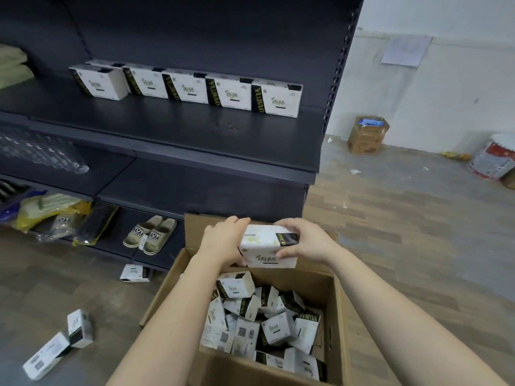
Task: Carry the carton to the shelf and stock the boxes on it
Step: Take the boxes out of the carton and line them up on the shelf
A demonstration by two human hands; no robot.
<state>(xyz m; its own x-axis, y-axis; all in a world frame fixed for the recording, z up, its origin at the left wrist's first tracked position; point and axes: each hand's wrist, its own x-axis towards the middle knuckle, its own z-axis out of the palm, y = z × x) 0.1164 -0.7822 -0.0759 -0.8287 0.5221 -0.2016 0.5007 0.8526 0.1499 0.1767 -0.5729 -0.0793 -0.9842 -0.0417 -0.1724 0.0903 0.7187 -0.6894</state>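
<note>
Carton (338, 330) sat open on the floor right in front of the shelf (167, 126), flaps out, w/ loose boxes (262, 324) tumbled inside at all angles. One held box (267, 246) was up over the carton's far edge, between both hands. The left hand (223, 240) was wrapped round its left end, fingers curled over the top. The right hand (306, 243) clamped the right end, thumb on the front face, fingers on top by the black band. So both hands gripped the same box, neither free.

Handling, my read: small printed card pkg, prob. light & fairly stiff but thin-walled, so a hard squeeze would dent corners. The print looked glossy, maybe a bit slick. Best held by opposite ends, not the faces; one hand per box should've been enough.

Shelf row (228, 91) stood at the back of the mid board, fronts out, black bands to the left, w/ bare board in front. The held box showed its band at the right, so it prob. needed a turn before going down. Floor boxes (79, 327) lay stray to the carton's left.
</note>
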